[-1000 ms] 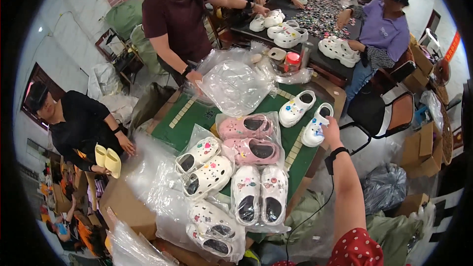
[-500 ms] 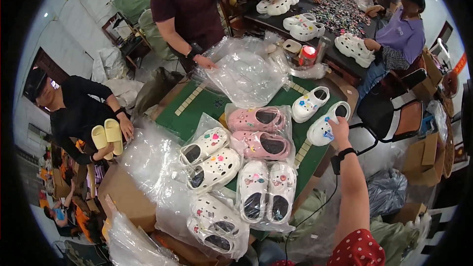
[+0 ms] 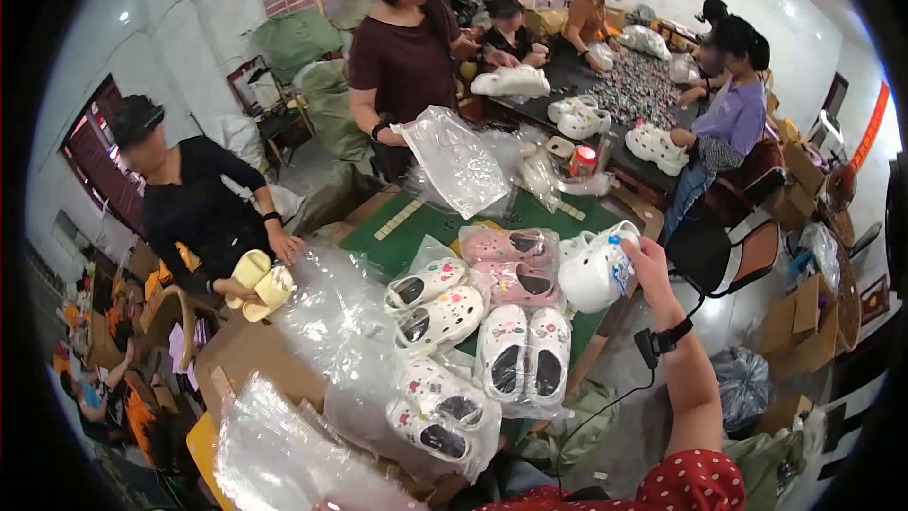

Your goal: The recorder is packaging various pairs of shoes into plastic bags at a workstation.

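Note:
My right hand (image 3: 649, 270) is closed on a white clog (image 3: 594, 276) with blue charms, lifted above the table's right side. Partly hidden behind it is its white mate (image 3: 571, 246). My left hand hardly shows: only a sliver of skin tone meets the lower edge by the clear plastic bags (image 3: 284, 454), its fingers hidden. Left of the lifted clog lie pink clogs (image 3: 511, 279) in clear plastic. Nearer me is a bagged white pair (image 3: 523, 345). More white clogs with charms (image 3: 437, 308) lie further left, and a bagged pair (image 3: 440, 412) sits at the near edge.
The table has a green top (image 3: 383, 246). A person in black (image 3: 203, 208) holds yellow slides (image 3: 263, 282) at the left; another in maroon (image 3: 402, 57) holds a clear bag (image 3: 459, 161). Others work at a dark table (image 3: 558, 104) heaped with small charms. A chair (image 3: 724, 251) stands right.
My right hand has raised the white clog off the table and tilted it, partly covering its mate. The view has tipped upward. The person in maroon has lifted the clear bag.

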Motion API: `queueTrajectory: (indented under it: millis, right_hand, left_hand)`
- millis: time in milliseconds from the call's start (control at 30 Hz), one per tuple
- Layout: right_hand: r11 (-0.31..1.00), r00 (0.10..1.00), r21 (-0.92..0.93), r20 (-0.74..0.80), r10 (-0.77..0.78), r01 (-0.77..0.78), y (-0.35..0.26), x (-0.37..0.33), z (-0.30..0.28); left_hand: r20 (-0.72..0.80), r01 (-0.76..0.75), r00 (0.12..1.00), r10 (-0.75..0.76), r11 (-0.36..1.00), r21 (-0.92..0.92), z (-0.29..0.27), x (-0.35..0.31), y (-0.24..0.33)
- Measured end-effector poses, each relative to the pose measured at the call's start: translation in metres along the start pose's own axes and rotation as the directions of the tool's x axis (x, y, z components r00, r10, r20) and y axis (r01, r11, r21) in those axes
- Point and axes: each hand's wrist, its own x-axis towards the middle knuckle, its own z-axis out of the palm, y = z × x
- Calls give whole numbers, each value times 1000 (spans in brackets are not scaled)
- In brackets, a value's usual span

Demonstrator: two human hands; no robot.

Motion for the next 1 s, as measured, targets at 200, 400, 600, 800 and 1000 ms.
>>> queueTrajectory:
  millis: [200,400,600,800,1000]
  right_hand:
    - [996,996,-51,54,-74,77,-95,-86,31]
    - [966,975,236,217,49,-101,-172,-176,84]
    - [777,879,470,424,218,-419,-125,-230,141]
    - [689,773,435,560,298,-580,-90,-290,195]
    - [591,740,492,603,298,-639,-94,-327,200]
  left_hand:
    - [-80,-98,991,107,990,102,21,-7,-28]
    - [-234,-248,946,225,966,-73,14,-15,-50]
    - [-277,-398,891,359,912,-99,-14,-26,-59]
    - [-263,-566,812,521,594,-572,-42,-38,-12]
    - [41,-75,763,645,152,-985,-11,-33,97]
